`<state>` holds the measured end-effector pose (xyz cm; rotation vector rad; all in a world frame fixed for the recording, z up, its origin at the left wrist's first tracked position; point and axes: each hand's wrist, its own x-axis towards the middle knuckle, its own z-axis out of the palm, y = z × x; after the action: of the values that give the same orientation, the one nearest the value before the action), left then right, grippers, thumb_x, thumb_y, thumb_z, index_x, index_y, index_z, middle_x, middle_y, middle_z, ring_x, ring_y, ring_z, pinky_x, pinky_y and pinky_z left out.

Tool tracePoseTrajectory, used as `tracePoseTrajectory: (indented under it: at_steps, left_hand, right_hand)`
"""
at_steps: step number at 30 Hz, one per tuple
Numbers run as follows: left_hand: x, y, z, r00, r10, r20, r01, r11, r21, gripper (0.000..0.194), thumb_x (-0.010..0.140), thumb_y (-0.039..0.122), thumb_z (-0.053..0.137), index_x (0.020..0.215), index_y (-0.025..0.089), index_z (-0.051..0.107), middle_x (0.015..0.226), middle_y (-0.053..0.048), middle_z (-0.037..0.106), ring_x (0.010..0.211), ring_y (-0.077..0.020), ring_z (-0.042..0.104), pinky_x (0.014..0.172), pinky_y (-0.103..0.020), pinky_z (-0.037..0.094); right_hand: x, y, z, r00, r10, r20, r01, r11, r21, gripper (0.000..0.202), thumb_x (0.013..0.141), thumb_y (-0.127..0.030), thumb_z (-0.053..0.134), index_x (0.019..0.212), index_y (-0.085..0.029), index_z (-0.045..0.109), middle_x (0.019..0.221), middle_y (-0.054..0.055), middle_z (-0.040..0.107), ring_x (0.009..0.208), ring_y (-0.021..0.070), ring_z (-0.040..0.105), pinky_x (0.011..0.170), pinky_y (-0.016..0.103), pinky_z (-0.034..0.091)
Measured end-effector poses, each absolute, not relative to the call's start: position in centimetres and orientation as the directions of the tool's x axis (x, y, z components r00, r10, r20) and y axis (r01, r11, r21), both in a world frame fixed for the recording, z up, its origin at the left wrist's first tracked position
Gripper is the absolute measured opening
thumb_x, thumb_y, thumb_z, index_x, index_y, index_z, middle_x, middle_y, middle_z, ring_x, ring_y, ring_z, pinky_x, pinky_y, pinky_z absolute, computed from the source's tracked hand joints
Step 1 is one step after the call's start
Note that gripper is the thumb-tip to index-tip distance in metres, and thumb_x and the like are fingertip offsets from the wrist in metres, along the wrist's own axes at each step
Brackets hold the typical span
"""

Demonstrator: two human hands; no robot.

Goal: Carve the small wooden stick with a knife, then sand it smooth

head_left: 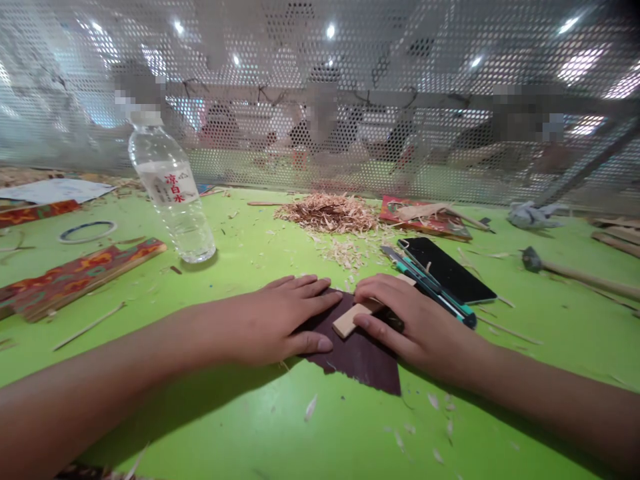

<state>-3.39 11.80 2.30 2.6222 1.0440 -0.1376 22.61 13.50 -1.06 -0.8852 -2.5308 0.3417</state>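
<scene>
A torn-edged piece of dark brown sandpaper [367, 360] lies on the green table. My left hand [295, 317] presses flat on its left part, fingers stretched out. Over its right part, my right hand [400, 313] has its fingers and thumb closed round a small pale wooden block [346, 325], whose near end rests against the sheet. The block's middle is hidden under my fingers. Just beyond my right hand lie a teal and black utility knife [440, 293] and a black phone [447, 269].
A tilted water bottle [175, 193] stands at left, near a patterned wooden strip [85, 277] and a tape ring [88, 231]. Wood shavings [330, 213] are heaped at the back before a perforated metal screen [320, 153]. A hammer [575, 270] lies at right. People sit beyond the screen.
</scene>
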Motion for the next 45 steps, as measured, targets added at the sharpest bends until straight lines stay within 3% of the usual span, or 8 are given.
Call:
tracePoseTrajectory:
  at_steps: [33,45]
  left_hand:
    - [-3.30,11.87,2.34,0.718,0.662,-0.215,0.696,-0.679,0.233,0.070,0.108,0.054,0.045,0.165,0.019,0.024,0.170,-0.013,0.022,0.156,-0.0304,0.020,0.125,-0.044,0.018]
    - [-3.29,11.84,2.38,0.719,0.662,-0.213,0.695,-0.680,0.234,0.070,0.108,0.054,0.045,0.165,0.019,0.024,0.170,-0.013,0.021,0.156,-0.0306,0.020,0.125,-0.045,0.018]
  right_hand:
    - [22.79,13.56,-1.32,-0.721,0.628,0.293,0.534,0.773,-0.343,0.027,0.107,-0.041,0.046,0.115,-0.018,0.058,0.121,0.014,0.064,0.115,0.0292,0.057,0.101,0.049,0.045]
    - [22.82,13.44,-1.08,-0.719,0.627,0.301,0.525,0.773,-0.356,0.022,0.106,-0.038,0.049,0.112,-0.019,0.058,0.118,0.013,0.065,0.111,0.0278,0.059,0.098,0.046,0.047]
